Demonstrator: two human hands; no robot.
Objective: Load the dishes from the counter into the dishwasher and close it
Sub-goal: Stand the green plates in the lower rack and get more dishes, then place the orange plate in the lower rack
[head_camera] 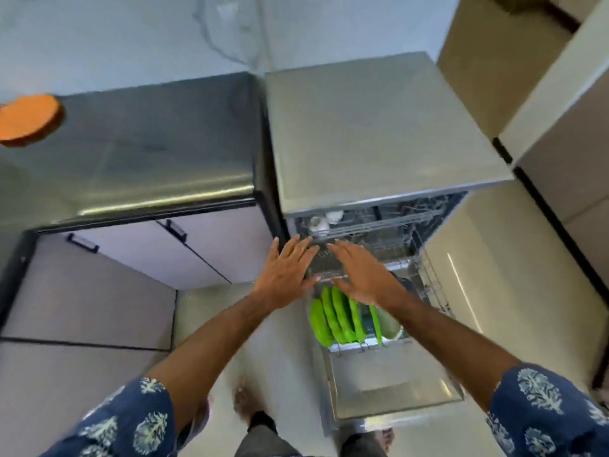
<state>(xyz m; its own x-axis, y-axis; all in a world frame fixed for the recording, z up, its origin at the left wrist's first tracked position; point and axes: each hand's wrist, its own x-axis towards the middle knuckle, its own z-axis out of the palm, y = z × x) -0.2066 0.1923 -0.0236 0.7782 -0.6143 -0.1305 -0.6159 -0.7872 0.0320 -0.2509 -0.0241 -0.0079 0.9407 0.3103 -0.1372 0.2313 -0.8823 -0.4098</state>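
Note:
The dishwasher (379,133) stands open with its door (392,384) folded down flat. Several green plates (333,316) stand upright in the pulled-out lower rack (435,288). White cups (324,221) sit in the upper rack (379,225). My left hand (286,275) and my right hand (361,272) reach forward with straight fingers over the front edge of the upper rack, holding nothing. An orange plate (28,120) lies on the steel counter (148,153) at the far left.
Cabinet doors with dark handles (176,230) run under the counter to the left. A beige cabinet wall (560,159) stands right of the dishwasher. My feet (244,404) stand on the floor in front of the open door.

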